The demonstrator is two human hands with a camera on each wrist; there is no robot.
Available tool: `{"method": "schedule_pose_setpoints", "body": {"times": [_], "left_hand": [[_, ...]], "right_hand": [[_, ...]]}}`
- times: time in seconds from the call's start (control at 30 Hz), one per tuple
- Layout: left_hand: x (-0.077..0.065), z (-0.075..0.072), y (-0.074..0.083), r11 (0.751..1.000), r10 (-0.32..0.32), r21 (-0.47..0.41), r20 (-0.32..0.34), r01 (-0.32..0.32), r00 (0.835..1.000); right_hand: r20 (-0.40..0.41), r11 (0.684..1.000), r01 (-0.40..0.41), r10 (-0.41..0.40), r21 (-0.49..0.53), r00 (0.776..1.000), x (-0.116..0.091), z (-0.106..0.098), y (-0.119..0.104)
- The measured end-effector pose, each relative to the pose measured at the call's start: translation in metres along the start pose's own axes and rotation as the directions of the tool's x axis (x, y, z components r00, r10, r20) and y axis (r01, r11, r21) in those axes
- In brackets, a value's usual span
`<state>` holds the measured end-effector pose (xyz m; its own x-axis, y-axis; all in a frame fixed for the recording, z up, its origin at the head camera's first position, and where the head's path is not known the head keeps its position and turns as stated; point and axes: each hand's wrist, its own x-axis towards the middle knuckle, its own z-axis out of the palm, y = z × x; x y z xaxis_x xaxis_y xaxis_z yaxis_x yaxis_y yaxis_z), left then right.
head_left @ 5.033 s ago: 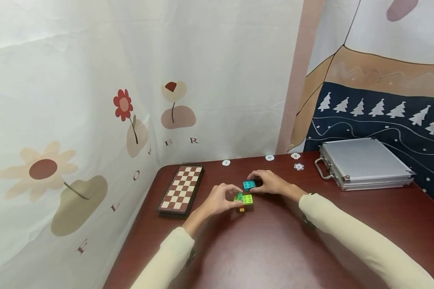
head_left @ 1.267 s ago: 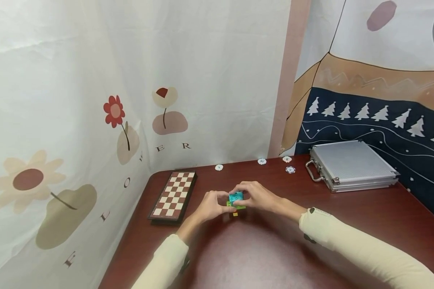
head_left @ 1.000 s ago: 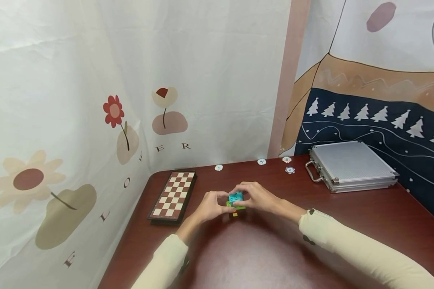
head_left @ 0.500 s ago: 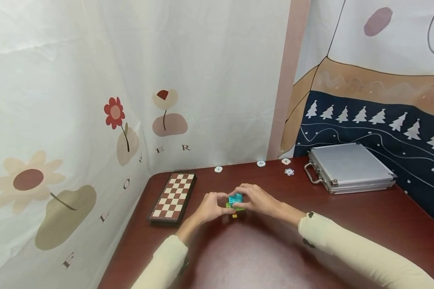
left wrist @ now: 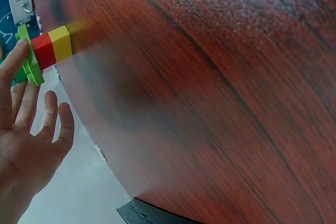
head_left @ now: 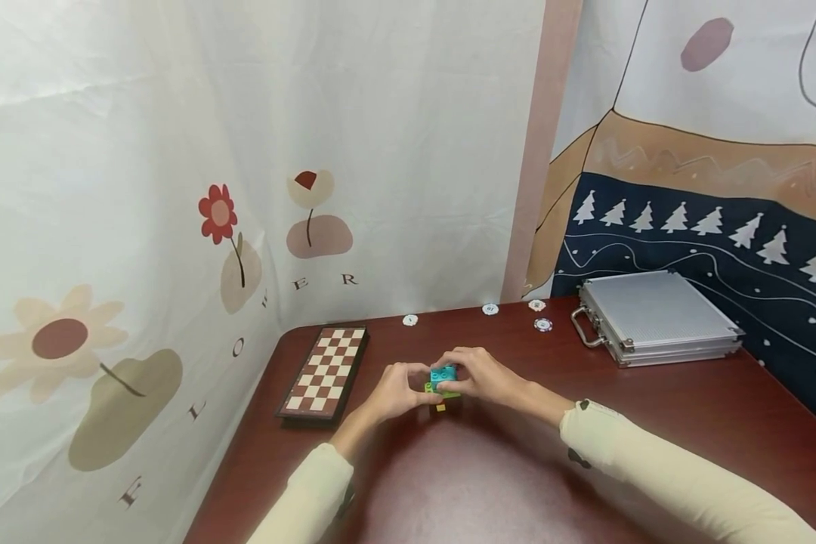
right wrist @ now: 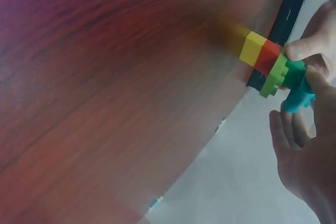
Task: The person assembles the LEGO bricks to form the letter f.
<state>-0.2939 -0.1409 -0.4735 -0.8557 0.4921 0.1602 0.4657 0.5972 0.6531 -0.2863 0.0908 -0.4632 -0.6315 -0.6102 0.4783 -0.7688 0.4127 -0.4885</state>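
Note:
A small tower of toy building bricks stands on the dark red table. Its yellow brick (left wrist: 61, 43) is at the bottom, with a red brick (left wrist: 43, 51) above it. Over these lies a wider lime green brick (right wrist: 275, 76), then a green brick (right wrist: 293, 75). Topmost is a blue brick (head_left: 442, 374), which looks seated on the green one, though fingers partly cover the joint. My left hand (head_left: 394, 391) pinches the tower at the lime green brick between thumb and fingers. From the other side my right hand (head_left: 486, 376) pinches the blue brick.
A folded chessboard (head_left: 325, 372) lies to the left of my hands. Several poker chips (head_left: 490, 309) lie along the table's back edge. On the right rests a silver case (head_left: 659, 313) with its handle towards the left. A printed curtain (head_left: 408, 151) hangs behind the table.
Compared with five seconds ago, my right hand has brought the blue brick leftward onto the tower. Over the last second both hands keep their grip almost still; the view shifts slightly.

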Motion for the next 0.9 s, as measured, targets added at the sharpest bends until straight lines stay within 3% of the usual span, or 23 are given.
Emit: {"method": "schedule_pose_setpoints", "body": {"times": [0.33,0.6,0.9], "left_hand": [[0.000,-0.001,0.003,1.000,-0.007,-0.003,0.005,0.007,1.000],[-0.003,0.002,0.003,1.000,0.008,-0.022,0.002,-0.008,1.000],[-0.005,0.007,0.001,0.995,-0.001,-0.103,-0.032,-0.002,0.999]], "right_hand": [[0.031,0.997,-0.056,0.058,-0.061,0.998,-0.001,0.000,-0.004],[-0.013,0.999,-0.028,0.028,0.016,1.000,-0.010,0.007,-0.001],[0.050,0.995,-0.044,0.040,0.090,0.998,-0.012,0.003,0.003]]}}
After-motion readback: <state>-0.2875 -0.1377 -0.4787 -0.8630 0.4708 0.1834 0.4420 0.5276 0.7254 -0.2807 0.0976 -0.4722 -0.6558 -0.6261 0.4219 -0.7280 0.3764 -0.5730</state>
